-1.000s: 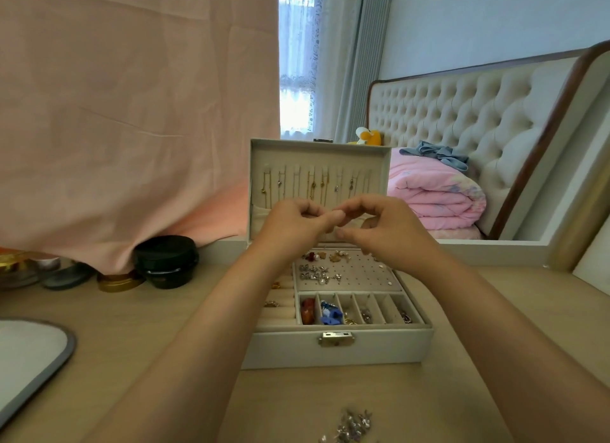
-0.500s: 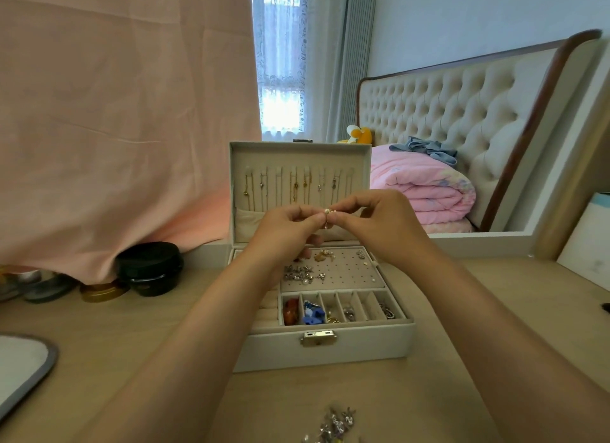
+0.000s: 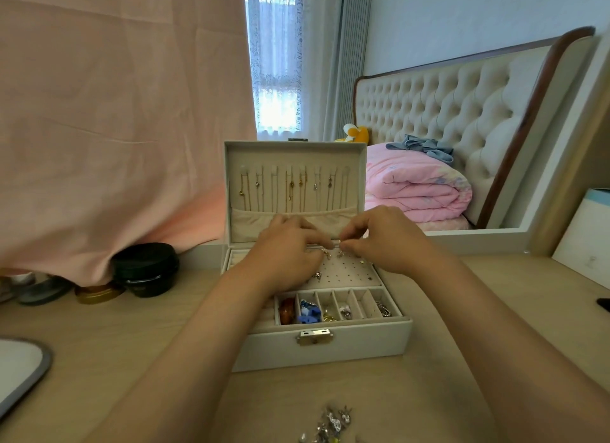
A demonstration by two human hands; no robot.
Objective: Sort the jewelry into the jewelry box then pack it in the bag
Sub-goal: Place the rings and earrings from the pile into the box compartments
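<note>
Box: matt white faux leather, soft pale lining
Clasp: shiny metal
Table: smooth pale wood
Cloth: matt pink fabric
Headboard: tufted cream upholstery

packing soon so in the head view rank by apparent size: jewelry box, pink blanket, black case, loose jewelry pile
1. jewelry box
2. pink blanket, though farther away
3. black case
4. loose jewelry pile, partly out of frame, so unsure

Soft window daylight, wide-angle edge distortion
</note>
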